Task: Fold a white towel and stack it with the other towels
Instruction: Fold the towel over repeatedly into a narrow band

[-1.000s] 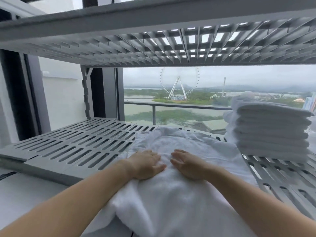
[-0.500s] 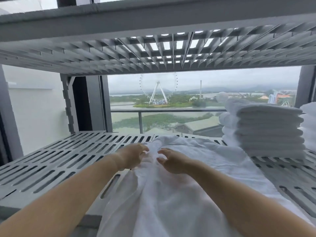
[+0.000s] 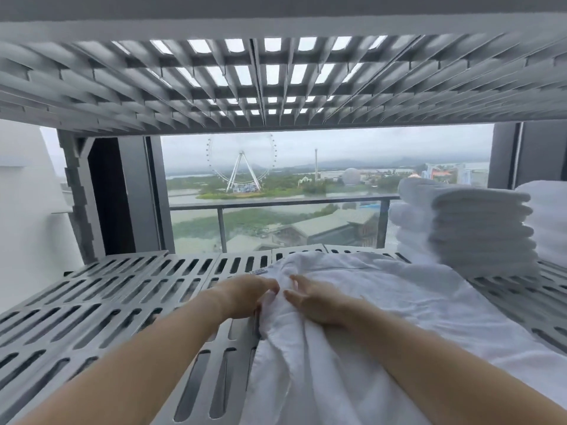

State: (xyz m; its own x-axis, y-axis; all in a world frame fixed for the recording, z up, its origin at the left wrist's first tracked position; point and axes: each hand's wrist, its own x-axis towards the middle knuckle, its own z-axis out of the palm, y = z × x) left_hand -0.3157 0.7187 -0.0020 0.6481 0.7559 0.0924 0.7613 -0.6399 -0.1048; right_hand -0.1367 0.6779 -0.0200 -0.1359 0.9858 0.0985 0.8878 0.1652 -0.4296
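1. The white towel (image 3: pixel 383 317) lies rumpled and unfolded on the slotted grey shelf (image 3: pixel 122 302). Its length runs from the near edge toward the window (image 3: pixel 306 167), and its near end spills over the shelf's front.
2. The left hand (image 3: pixel 245 297) pinches a bunched ridge at the towel's left side with curled fingers. The right hand (image 3: pixel 316 305) grasps the same ridge just beside it, almost touching the left.
3. On the same shelf, to the right and farther back, stands a stack of folded white towels (image 3: pixel 466 228), near the loose towel's far corner. A second white stack (image 3: pixel 549 216) sits behind it at the frame's edge.
4. Left of the towel the shelf is bare.
5. An upper gridded shelf (image 3: pixel 276 81) hangs low overhead.
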